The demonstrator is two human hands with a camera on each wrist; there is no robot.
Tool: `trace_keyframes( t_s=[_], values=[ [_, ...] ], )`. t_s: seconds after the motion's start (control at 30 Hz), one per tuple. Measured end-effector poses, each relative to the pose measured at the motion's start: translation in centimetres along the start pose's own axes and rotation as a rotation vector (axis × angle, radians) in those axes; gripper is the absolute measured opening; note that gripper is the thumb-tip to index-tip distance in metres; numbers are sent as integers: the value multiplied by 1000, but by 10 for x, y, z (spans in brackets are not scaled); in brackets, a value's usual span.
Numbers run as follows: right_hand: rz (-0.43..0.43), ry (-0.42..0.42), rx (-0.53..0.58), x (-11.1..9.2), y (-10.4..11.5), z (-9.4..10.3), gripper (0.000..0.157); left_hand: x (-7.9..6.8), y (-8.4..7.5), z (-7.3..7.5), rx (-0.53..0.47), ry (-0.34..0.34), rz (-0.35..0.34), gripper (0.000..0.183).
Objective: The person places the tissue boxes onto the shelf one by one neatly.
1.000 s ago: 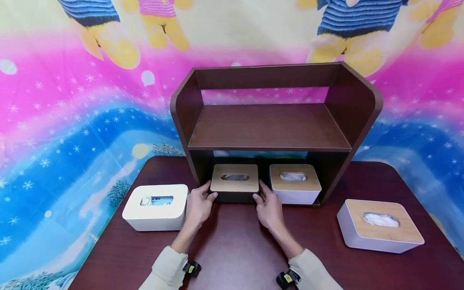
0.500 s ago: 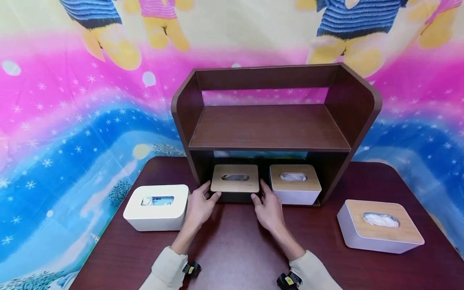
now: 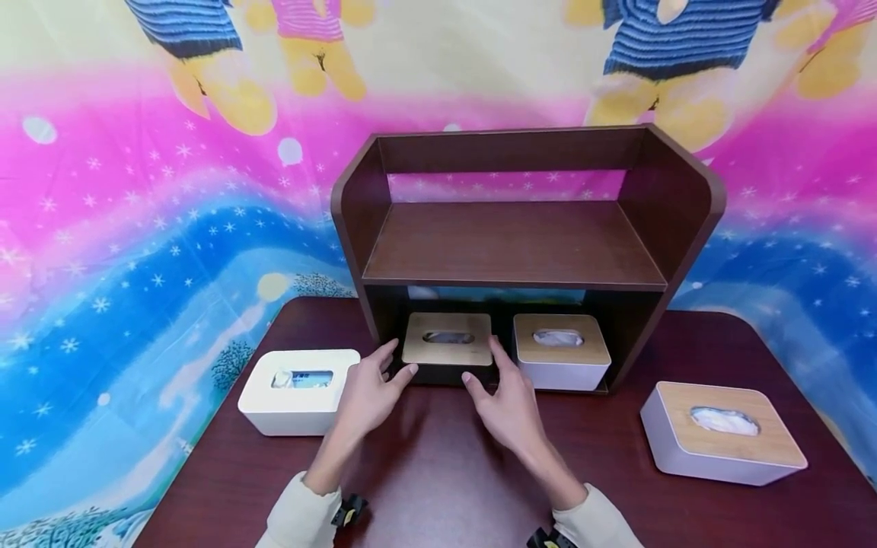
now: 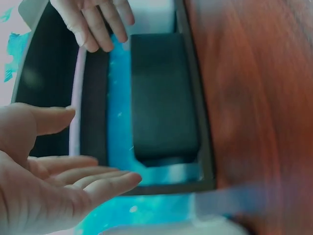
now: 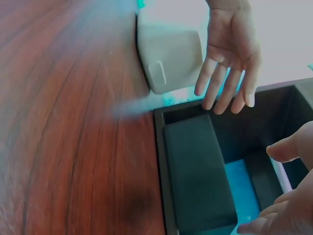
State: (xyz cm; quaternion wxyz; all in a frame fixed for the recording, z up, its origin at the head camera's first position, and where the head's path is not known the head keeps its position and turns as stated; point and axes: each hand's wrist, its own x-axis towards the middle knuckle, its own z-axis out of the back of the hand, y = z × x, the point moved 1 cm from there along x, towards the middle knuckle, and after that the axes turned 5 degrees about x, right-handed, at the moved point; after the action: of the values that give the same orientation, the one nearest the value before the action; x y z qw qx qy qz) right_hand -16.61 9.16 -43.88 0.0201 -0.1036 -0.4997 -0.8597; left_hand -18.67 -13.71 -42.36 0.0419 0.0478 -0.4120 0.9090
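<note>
A black tissue box [image 3: 447, 339] with a wooden lid sits in the lower left of a dark brown shelf [image 3: 514, 243]. My left hand [image 3: 370, 392] is by its left front corner, fingers extended and thumb apart. On the other side, my right hand [image 3: 508, 403] reaches toward the right front corner with fingers spread. In the left wrist view the black box [image 4: 164, 98] stands apart from the left hand [image 4: 58, 181]. The right wrist view shows a gap between the box [image 5: 198, 171] and the right hand [image 5: 288, 186]. Neither hand holds anything.
To the right on the lower shelf stands a white tissue box [image 3: 563, 352] with a wooden lid. An all-white tissue box [image 3: 291, 415] is on the table [image 3: 438, 472] at left, close to the left hand. Another wood-lidded box [image 3: 719, 434] lies at right.
Both hands have let go of the black tissue box and drawn slightly back from its sides. The box keeps its place on the shelf.
</note>
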Motion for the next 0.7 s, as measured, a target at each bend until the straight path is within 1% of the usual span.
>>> trace_keyframes(
  t_s=[0.17, 0.23, 0.37, 0.5, 0.6, 0.7],
  values=[
    [9, 25, 19, -14, 6, -5, 78, -16, 2, 20, 44, 31, -19, 61],
    [21, 36, 34, -18, 8, -8, 77, -21, 4, 30, 69, 32, -22, 60],
    [66, 56, 77, -19, 13, -15, 74, -27, 11, 52, 134, 3, -29, 62],
    [94, 84, 104, -19, 15, -25, 72, -33, 23, 74, 179, -28, -47, 64],
    [104, 112, 108, -19, 16, -33, 72, -37, 32, 90, 203, -44, -39, 66],
    [116, 144, 113, -18, 18, -42, 73, -40, 39, 104, 233, -61, -17, 68]
  ],
)
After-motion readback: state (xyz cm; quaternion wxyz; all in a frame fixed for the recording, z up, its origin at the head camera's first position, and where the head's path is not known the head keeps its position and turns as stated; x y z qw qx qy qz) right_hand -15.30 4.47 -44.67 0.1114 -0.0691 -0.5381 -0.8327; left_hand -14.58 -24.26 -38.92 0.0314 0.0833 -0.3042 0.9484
